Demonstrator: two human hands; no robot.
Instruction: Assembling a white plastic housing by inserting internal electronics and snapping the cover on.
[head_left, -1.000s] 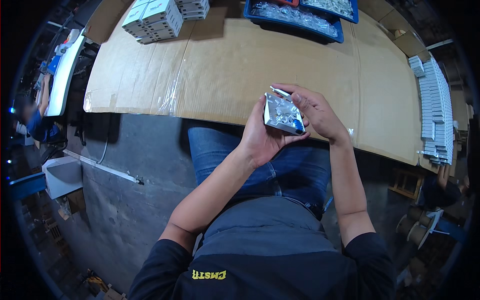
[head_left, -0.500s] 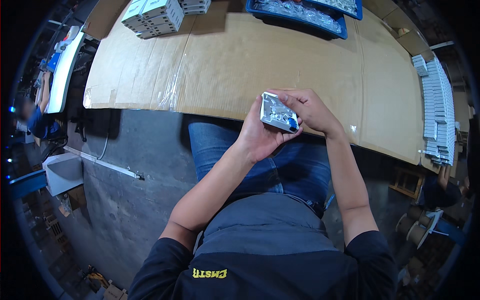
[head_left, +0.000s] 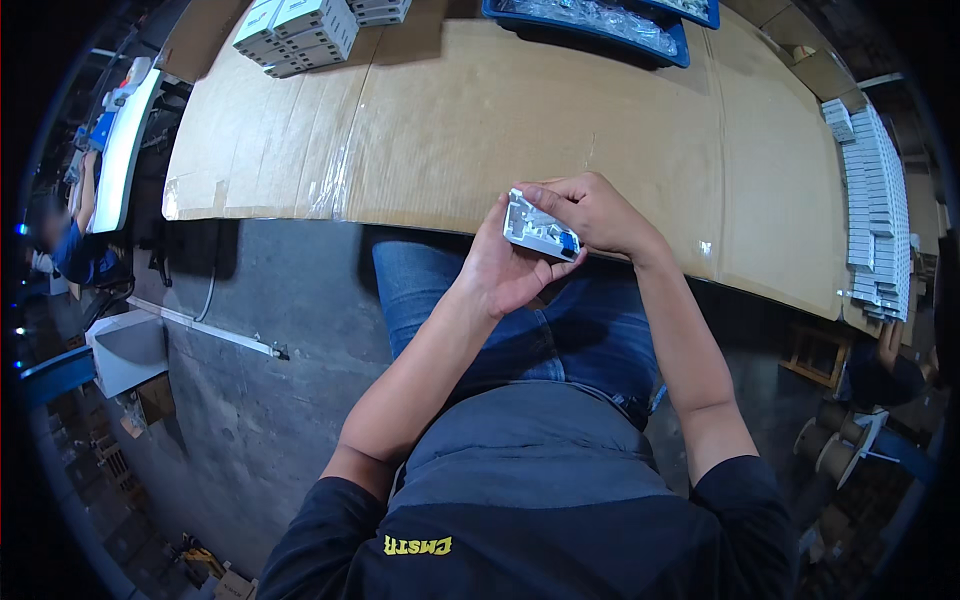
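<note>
Just over the table's near edge, my left hand (head_left: 497, 272) cradles a small white open-topped plastic housing (head_left: 541, 236) from below and from its left side. Inside the housing are white and grey parts, with a dark blue piece at its lower right corner. My right hand (head_left: 600, 220) closes on the housing's right side, its thumb laid across the top edge. The right fingers are partly hidden behind the housing, so whether they also pinch a small part cannot be made out.
A cardboard-covered table (head_left: 480, 130) spreads ahead. Stacked white boxes (head_left: 305, 40) stand at its far left, blue bins (head_left: 600, 30) of clear-wrapped parts at the far middle. Rows of white units (head_left: 875, 215) line the right edge. Another person (head_left: 75, 240) works at the left.
Both hands and the housing have shifted slightly left, and the housing is tilted a little differently. My right thumb remains on its top edge. The whole view has moved slightly.
</note>
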